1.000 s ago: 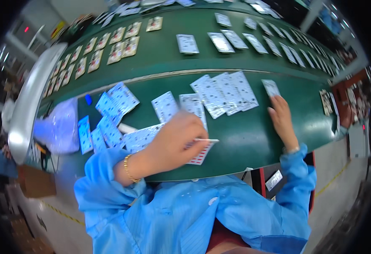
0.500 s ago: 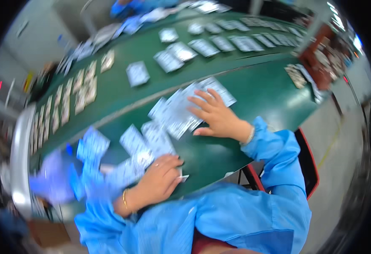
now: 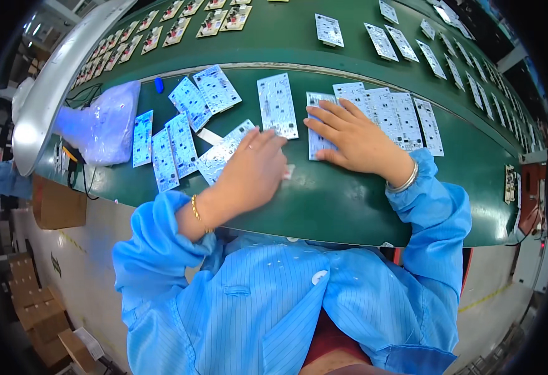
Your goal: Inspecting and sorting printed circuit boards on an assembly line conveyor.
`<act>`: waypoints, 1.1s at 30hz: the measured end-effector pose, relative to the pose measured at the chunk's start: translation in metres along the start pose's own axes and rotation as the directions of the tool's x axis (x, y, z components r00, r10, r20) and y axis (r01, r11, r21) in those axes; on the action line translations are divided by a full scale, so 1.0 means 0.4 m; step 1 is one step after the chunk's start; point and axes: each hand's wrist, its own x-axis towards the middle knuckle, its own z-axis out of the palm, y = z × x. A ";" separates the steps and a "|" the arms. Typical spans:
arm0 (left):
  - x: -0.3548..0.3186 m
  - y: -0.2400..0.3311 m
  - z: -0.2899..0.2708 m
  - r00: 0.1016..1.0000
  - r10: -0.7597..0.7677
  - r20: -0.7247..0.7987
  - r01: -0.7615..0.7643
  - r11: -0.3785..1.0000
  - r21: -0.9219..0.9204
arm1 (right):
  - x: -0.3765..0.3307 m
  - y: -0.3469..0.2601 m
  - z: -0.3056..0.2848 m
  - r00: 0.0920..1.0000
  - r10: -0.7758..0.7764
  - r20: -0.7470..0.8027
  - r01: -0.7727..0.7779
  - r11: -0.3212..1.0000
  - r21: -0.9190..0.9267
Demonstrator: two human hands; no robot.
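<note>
My left hand (image 3: 253,167) is closed, its curled fingers at the edge of a tilted circuit board (image 3: 222,154). A small pale scrap (image 3: 288,172) pokes out beside its fingers; what it grips is hidden. My right hand (image 3: 356,134) lies flat with fingers spread on a white circuit board (image 3: 316,150), the leftmost of an overlapping row of boards (image 3: 405,119). Between the hands, a single board (image 3: 277,103) lies apart, its lower edge near my left fingertips. More boards (image 3: 177,147) lie in loose groups left of my left hand.
A purple-tinted plastic bag (image 3: 108,128) sits at the left, near a blue cap-like piece (image 3: 159,85) and a curved silvery lamp hood (image 3: 55,81). Beyond the ridge on the green table (image 3: 342,206), rows of component-bearing boards (image 3: 177,30) and white boards (image 3: 381,42) lie spread out.
The whole view has swung, bringing the table more level and the bag nearer. My right hand now rests at the left end of the board row. My left hand stays closed near the tilted board.
</note>
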 end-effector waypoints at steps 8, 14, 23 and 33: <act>-0.118 0.011 -0.040 0.969 -0.223 -0.109 0.213 0.972 -0.097 | 0.063 -0.072 -0.044 0.993 -0.069 -0.101 0.066 0.997 -0.030; -0.167 -0.043 -0.012 0.947 -0.259 -0.189 0.214 0.950 -0.228 | 0.099 -0.148 -0.051 0.981 -0.192 0.015 0.187 0.967 0.172; -0.141 0.048 -0.096 0.839 -0.094 -0.536 -0.078 0.954 -0.288 | 0.086 -0.234 -0.049 0.946 -0.205 -0.251 0.316 0.752 0.578; -0.297 -0.122 -0.175 0.790 -0.419 -0.447 0.383 0.908 -0.173 | -0.464 0.175 -0.230 0.187 0.904 -0.384 -0.434 0.427 0.793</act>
